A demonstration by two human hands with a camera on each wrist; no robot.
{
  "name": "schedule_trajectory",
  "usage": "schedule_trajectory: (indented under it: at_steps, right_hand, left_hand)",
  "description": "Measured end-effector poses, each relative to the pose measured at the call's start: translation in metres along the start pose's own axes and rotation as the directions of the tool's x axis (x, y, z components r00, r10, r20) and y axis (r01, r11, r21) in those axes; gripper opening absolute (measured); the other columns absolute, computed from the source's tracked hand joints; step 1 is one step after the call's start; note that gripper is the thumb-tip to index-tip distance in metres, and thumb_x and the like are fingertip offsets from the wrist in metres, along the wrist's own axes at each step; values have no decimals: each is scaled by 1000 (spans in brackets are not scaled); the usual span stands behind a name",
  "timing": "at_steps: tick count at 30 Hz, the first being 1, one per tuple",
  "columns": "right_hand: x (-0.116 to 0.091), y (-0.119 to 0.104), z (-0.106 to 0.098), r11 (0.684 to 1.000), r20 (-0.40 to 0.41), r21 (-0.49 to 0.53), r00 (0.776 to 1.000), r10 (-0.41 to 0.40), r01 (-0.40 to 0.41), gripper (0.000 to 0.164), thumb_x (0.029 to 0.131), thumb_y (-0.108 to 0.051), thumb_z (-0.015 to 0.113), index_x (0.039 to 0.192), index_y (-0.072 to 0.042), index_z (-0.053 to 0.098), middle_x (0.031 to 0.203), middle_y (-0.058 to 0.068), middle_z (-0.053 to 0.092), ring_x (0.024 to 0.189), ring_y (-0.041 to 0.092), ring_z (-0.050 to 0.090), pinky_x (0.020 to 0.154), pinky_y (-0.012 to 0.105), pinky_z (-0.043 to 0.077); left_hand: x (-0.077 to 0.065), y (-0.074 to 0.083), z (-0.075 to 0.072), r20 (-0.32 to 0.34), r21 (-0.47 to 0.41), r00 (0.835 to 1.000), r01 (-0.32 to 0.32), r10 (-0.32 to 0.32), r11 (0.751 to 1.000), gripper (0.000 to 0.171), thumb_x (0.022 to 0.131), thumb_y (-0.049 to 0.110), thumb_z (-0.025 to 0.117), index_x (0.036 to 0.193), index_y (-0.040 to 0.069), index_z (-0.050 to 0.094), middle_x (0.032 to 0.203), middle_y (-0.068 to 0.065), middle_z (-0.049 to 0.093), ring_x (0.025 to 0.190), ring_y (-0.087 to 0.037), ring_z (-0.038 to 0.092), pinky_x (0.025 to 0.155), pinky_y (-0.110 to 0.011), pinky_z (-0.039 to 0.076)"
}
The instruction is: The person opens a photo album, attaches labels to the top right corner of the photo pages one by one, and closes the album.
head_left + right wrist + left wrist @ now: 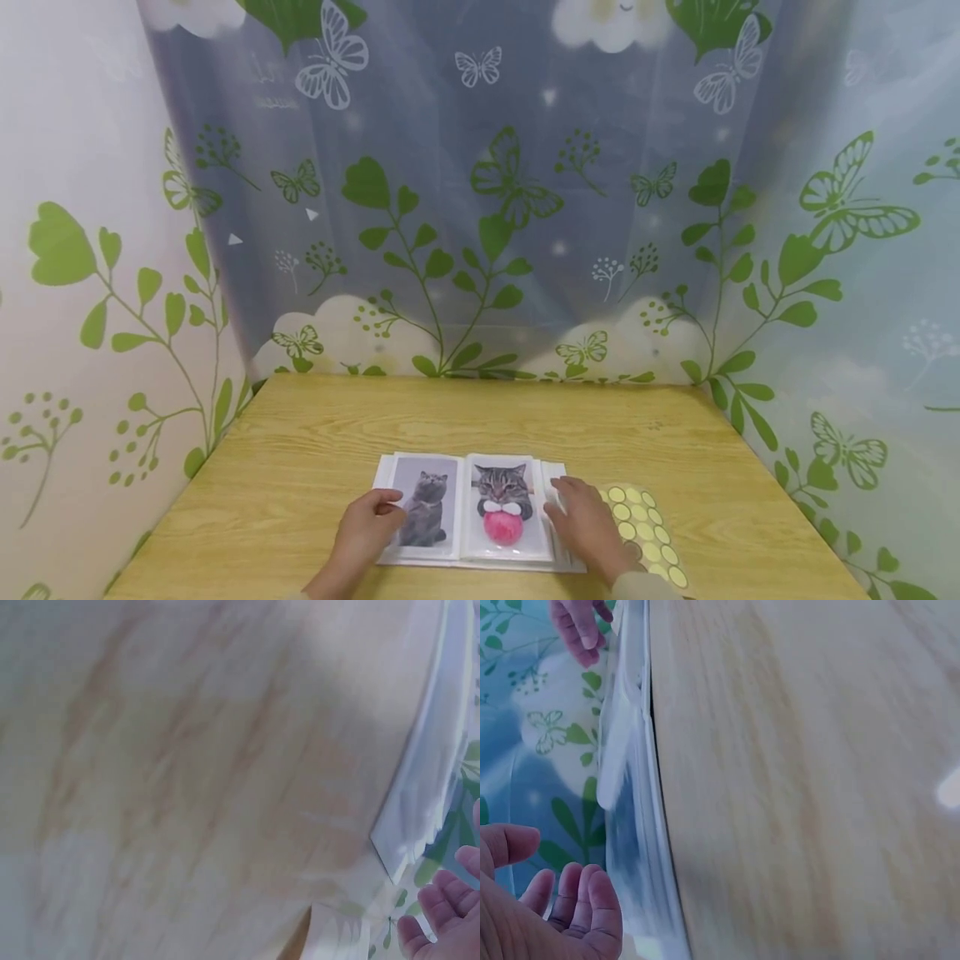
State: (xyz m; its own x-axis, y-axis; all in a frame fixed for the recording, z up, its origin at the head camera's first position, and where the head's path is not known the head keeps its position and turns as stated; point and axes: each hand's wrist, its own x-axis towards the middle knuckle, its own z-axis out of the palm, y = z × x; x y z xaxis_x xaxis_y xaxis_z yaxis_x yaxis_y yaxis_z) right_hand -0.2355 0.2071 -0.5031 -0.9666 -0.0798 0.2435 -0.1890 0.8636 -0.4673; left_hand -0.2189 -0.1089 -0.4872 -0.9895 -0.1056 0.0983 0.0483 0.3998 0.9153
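Observation:
An open photo album [461, 533] with white covers and clear sleeves lies on the table. Its left page shows a grey cat photo [427, 521]; the right page shows a tabby cat photo [504, 485] with a pink fluffy ball. My left hand [365, 529] is at the album's left edge. In the left wrist view that hand [562, 919] has its fingers loosely bent and nothing between them and the thumb. Over the album's right edge is my right hand [588, 525], fingers relaxed; whether it touches the pages I cannot tell.
To the right of the album, partly under my right forearm, lies a sheet of round yellow stickers [637, 525]. The wood-grain table [465, 417] reaches back to a curtain [450, 250] printed with leaves and butterflies, which also hangs at both sides.

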Motion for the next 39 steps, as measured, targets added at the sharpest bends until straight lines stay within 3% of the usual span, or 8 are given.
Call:
schedule_trajectory:
  at_steps: [5, 13, 19, 24, 33, 39]
  right_hand:
    - [-3, 8, -11, 999, -26, 30, 999, 44, -43, 37, 93, -16, 64, 125, 4, 62, 127, 27, 58, 118, 47, 53, 100, 60, 42]
    - [-16, 25, -32, 990, 15, 74, 992, 122, -123, 41, 97, -18, 60, 130, 7, 57, 132, 31, 54, 122, 51, 49, 99, 64, 41]
    - [-24, 39, -47, 986, 8, 81, 989, 145, -145, 43, 99, -17, 59, 131, 10, 54, 131, 33, 53, 115, 51, 54, 94, 64, 45]
    - [-28, 49, -55, 982, 17, 65, 984, 178, -179, 43, 99, -15, 56, 130, 14, 52, 130, 37, 51, 119, 56, 49, 96, 67, 42]
    - [-36, 70, -73, 945, 102, 62, 944, 313, -320, 54, 101, -25, 51, 136, 16, 44, 137, 39, 45, 123, 59, 43, 98, 69, 38]
    - [-45, 82, -77, 931, 116, 55, 928, 354, -362, 59, 102, -29, 48, 135, 18, 42, 135, 41, 44, 123, 59, 42, 100, 69, 36]
  left_hand:
    - [3, 10, 16, 35, 8, 999, -28, 28, 1000, 33, 79, 4, 70, 107, -11, 66, 83, -5, 66, 75, -16, 59, 65, -32, 50]
    - [5, 25, 41, 97, 40, 995, -31, 27, 999, 36, 82, 11, 73, 113, -7, 66, 96, -10, 67, 90, -24, 63, 79, -41, 53]
    - [4, 38, 59, 143, 34, 987, -77, 72, 996, 38, 85, 15, 71, 115, -8, 64, 91, -7, 65, 84, -22, 60, 72, -37, 52]
    - [0, 48, 74, 167, 31, 980, -111, 104, 993, 39, 87, 20, 69, 115, -7, 65, 90, -7, 67, 83, -23, 61, 73, -39, 51]
    - [-8, 61, 108, 230, -74, 962, -135, 149, 988, 40, 88, 16, 68, 116, -12, 63, 93, -11, 67, 87, -28, 63, 78, -43, 53]
    - [-13, 68, 132, 256, -75, 953, -149, 163, 986, 38, 85, 16, 70, 113, -9, 64, 90, -8, 65, 85, -27, 61, 77, -42, 53]
